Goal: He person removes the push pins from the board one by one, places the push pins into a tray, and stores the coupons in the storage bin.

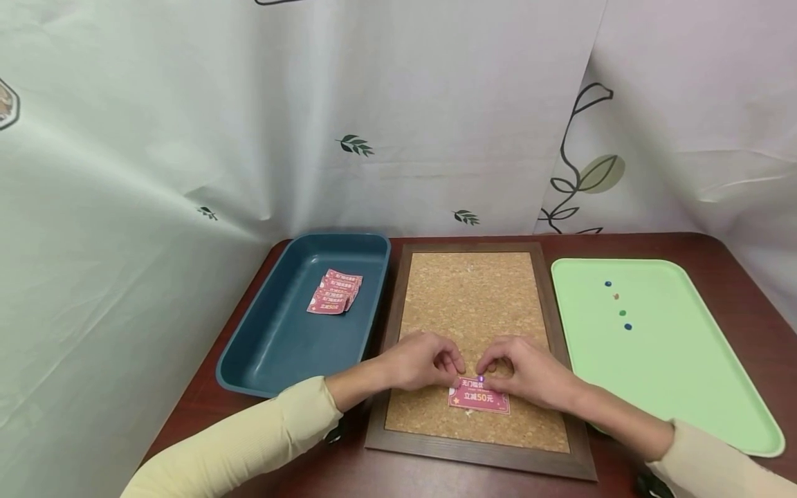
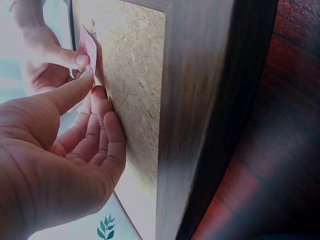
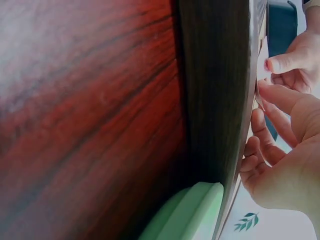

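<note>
A pink coupon [image 1: 478, 398] with white and yellow print lies over the lower part of a framed cork board [image 1: 473, 297]. My left hand [image 1: 423, 360] pinches its upper left edge between thumb and fingers. At the upper right edge, my right hand [image 1: 529, 370] pinches the same coupon. A small purple pin head [image 1: 481, 379] shows at the top edge beside the right thumb; whether it is stuck in is hidden. In the left wrist view the coupon [image 2: 87, 47] stands tilted off the cork. Fingertips of both hands are close to the board.
Left of the board, a blue tray [image 1: 249, 366] holds a fanned stack of pink coupons [image 1: 335, 292]. On the right is a green tray [image 1: 685, 373] with several small coloured pins [image 1: 623, 313]. Small whitish marks [image 1: 470, 268] show on the cork. A patterned white curtain [image 1: 405, 124] hangs behind the table.
</note>
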Action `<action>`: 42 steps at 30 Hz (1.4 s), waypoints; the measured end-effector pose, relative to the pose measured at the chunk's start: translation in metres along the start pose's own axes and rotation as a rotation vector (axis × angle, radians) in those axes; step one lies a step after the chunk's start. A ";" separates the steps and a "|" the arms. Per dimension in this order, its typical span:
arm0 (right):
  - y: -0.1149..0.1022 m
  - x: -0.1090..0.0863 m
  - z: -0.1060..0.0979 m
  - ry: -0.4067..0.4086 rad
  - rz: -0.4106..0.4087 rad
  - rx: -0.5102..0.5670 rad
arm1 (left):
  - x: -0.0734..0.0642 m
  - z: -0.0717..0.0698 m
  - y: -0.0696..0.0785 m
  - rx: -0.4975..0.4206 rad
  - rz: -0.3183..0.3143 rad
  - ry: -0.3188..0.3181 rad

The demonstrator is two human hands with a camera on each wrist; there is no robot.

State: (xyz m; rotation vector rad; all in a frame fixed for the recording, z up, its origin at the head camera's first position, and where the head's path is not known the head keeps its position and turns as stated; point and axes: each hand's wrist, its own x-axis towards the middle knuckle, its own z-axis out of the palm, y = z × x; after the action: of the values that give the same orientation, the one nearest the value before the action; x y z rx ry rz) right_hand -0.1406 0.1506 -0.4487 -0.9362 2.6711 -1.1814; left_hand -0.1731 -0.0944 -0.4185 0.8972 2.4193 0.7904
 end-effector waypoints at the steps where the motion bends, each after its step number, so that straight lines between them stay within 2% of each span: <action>1: 0.000 0.000 0.000 0.000 -0.001 0.004 | 0.000 0.000 0.000 0.002 0.000 -0.002; 9: 0.001 0.002 0.002 0.006 -0.015 -0.017 | 0.002 0.002 0.001 0.025 -0.023 -0.008; 20: -0.002 0.004 0.002 -0.013 0.031 -0.024 | 0.003 0.002 0.002 0.010 -0.029 -0.013; 42: 0.000 0.007 0.010 0.044 -0.026 -0.197 | 0.004 0.003 0.000 0.020 -0.034 -0.011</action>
State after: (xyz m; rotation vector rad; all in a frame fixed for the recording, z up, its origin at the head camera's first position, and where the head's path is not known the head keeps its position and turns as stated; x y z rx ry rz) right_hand -0.1435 0.1408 -0.4544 -0.9851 2.8606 -0.9669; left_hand -0.1742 -0.0908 -0.4215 0.8629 2.4303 0.7488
